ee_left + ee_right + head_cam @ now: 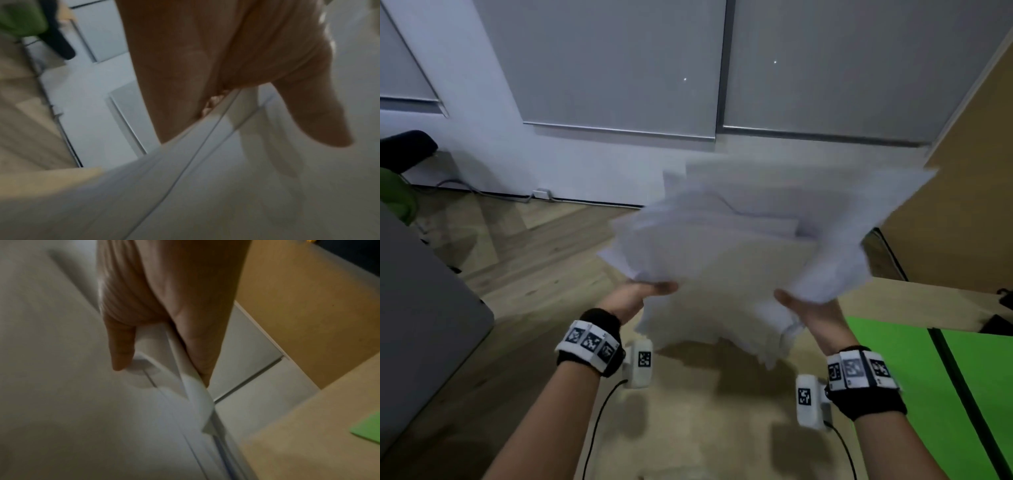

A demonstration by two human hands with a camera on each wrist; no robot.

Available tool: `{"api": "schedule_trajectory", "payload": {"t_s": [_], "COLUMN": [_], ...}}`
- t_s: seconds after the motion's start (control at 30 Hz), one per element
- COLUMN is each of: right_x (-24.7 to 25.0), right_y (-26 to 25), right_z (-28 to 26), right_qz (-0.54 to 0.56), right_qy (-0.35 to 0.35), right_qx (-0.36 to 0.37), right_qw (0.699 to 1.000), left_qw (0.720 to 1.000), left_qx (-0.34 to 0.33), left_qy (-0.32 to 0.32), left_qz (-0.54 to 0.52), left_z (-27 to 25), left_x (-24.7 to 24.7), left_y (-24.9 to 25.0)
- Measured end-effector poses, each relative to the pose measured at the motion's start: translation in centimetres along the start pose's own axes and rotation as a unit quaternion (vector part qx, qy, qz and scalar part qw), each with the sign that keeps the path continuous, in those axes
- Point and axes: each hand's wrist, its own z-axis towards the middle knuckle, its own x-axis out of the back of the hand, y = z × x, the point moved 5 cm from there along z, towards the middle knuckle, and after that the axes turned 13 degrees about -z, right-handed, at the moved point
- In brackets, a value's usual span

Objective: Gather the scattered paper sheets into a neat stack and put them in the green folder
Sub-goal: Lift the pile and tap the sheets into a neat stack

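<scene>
Both hands have the sheets [739,260] up in the air over the table [688,428], and it's a messy bundle, corners fanning out everywhere and blurry. The left hand [635,296] pinches the near left edge, thumb on top and fingers underneath; in the left wrist view the thumb [312,113] lies flat on the paper. The right hand [813,313] grips the near right edge the same way, and a few sheets curl up between thumb and fingers in the right wrist view.

The folder [928,394] lies flat on the table off to the right, well below the sheets, so the right hand is the closer one. I'd guess the pile needs squaring first, probably by tapping an edge on the table.
</scene>
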Motion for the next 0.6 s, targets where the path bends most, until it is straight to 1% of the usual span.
{"api": "schedule_trajectory", "payload": {"t_s": [0.03,0.1,0.17,0.27,0.37,0.47,0.53,0.6], "right_x": [-0.6,-1.3,-1.1,-0.8,-1.4,-0.7,0.4,0.9], "right_y": [0.5,1.2,1.9,2.0,0.5,-2.0,-3.0,-2.8], "right_z": [-0.2,-0.6,-0.3,0.3,0.3,-0.2,-0.5,-0.7], "right_qz": [-0.004,-0.024,-0.035,-0.034,-0.048,0.015,0.064,0.080], "right_qy": [-0.012,-0.035,-0.048,-0.032,0.022,0.073,0.079,0.051], "right_qx": [-0.008,-0.019,-0.036,-0.051,-0.022,0.040,0.074,0.081], "right_qw": [1.000,0.999,0.998,0.998,0.998,0.996,0.992,0.992], "left_qw": [0.999,0.997,0.996,0.995,0.993,0.987,0.987,0.989], "left_qx": [-0.004,-0.012,-0.012,-0.018,-0.023,-0.062,-0.074,-0.058], "left_qy": [0.019,0.062,0.067,0.068,0.090,0.133,0.138,0.119], "left_qz": [0.035,0.052,0.050,0.067,0.073,0.064,0.043,0.065], "left_z": [-0.2,-0.5,-0.6,-0.3,0.0,-0.2,-0.7,-1.2], "left_x": [-0.4,-0.9,-1.0,-1.2,-2.4,-3.1,-3.0,-2.5], "left_y": [-0.4,-0.6,-0.5,-0.5,-0.5,0.6,1.4,1.6]}}
